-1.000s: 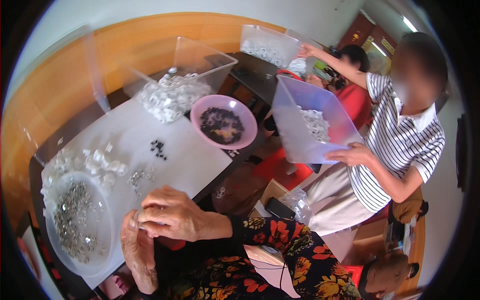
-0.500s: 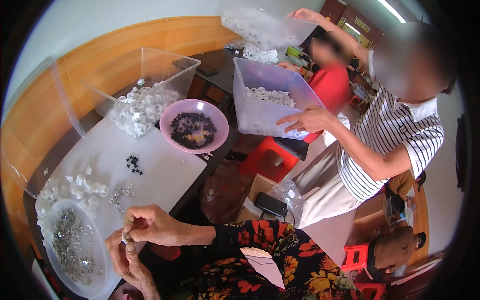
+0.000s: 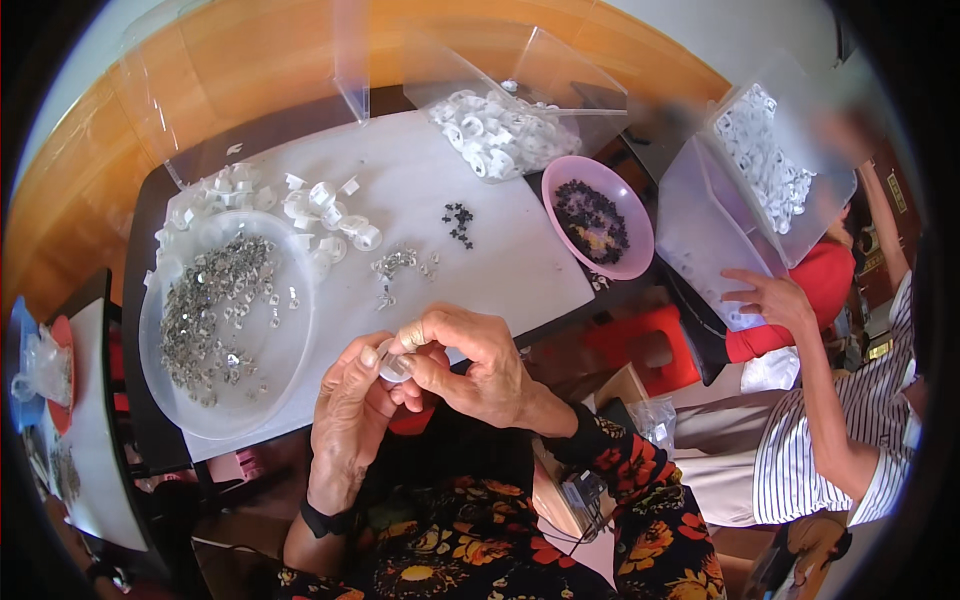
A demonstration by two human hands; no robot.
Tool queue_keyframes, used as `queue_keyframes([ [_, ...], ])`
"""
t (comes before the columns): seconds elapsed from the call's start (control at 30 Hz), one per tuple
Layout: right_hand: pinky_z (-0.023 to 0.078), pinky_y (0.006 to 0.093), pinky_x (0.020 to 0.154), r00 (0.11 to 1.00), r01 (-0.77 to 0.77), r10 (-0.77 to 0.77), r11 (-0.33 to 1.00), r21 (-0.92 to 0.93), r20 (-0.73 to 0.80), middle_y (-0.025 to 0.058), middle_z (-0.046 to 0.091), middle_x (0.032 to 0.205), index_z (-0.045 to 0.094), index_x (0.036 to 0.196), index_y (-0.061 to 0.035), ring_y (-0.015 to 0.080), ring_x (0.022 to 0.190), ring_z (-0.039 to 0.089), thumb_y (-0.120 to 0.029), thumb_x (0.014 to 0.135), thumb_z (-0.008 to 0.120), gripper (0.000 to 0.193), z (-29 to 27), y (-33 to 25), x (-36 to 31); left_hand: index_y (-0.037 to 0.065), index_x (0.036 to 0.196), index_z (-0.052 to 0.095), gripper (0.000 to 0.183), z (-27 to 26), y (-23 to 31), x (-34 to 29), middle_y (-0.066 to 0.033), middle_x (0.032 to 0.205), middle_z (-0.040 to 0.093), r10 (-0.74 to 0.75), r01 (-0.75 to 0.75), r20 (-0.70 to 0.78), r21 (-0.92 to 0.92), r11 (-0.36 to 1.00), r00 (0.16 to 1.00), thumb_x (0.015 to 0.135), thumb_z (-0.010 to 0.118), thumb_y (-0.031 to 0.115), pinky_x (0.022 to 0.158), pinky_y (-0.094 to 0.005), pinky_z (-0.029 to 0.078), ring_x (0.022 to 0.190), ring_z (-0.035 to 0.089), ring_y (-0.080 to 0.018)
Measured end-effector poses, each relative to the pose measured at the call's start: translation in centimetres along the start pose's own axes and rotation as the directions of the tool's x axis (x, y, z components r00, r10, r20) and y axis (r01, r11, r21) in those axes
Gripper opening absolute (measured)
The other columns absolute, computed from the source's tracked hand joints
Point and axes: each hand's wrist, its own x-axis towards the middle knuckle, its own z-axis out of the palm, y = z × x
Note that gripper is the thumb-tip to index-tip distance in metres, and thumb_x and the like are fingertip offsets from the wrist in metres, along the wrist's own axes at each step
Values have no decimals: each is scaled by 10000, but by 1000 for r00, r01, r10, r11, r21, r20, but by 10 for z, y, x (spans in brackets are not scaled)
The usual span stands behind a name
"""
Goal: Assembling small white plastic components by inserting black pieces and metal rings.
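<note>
Between my fingertips sits a small round white plastic part, partly covered by them. My left hand grips it from the left, and my right hand pinches it from the right. Just beyond my hands, small metal pieces lie loose on the white table sheet. To the left is a translucent round tray heaped with small silvery metal pieces. White plastic parts are scattered behind it, and a little group of black pieces lies farther right.
A pink bowl of black pieces stands at the table's right edge, beside a clear bin of white parts. At right, a co-worker in stripes tilts another clear bin over a lilac bin. A red stool stands below.
My view has swung left, bringing the tray and a second table further in. My hands still hold a small white part. The co-worker's clear bin has tipped more steeply toward the lilac one.
</note>
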Motion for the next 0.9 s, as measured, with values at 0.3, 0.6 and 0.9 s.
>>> queue_keyframes([
  [0.3,437,302,615,981,188,-193,948,-256,4,24,536,785,618,893,-83,176,653,541,-28,726,673,185,-3,-1,3,-48,1122,540,347,0,-3,0,-119,897,620,16,-15,66,-15,1000,998,944,535,250,659,-321,528,754,618,-197],
  [0.6,478,287,687,987,-159,142,949,271,80,64,583,861,651,925,-6,142,756,588,-57,837,632,104,-10,8,-3,-40,1083,565,316,10,-8,-4,-111,878,612,215,-211,16,272,939,976,943,542,242,661,-312,503,732,585,-173],
  [0.9,495,259,683,997,-63,58,994,89,57,88,595,893,656,976,2,124,773,602,-81,858,621,148,-12,6,-4,-42,1110,558,351,8,-3,1,-122,887,615,45,-45,8,37,998,999,939,550,264,659,-313,521,752,605,-182],
])
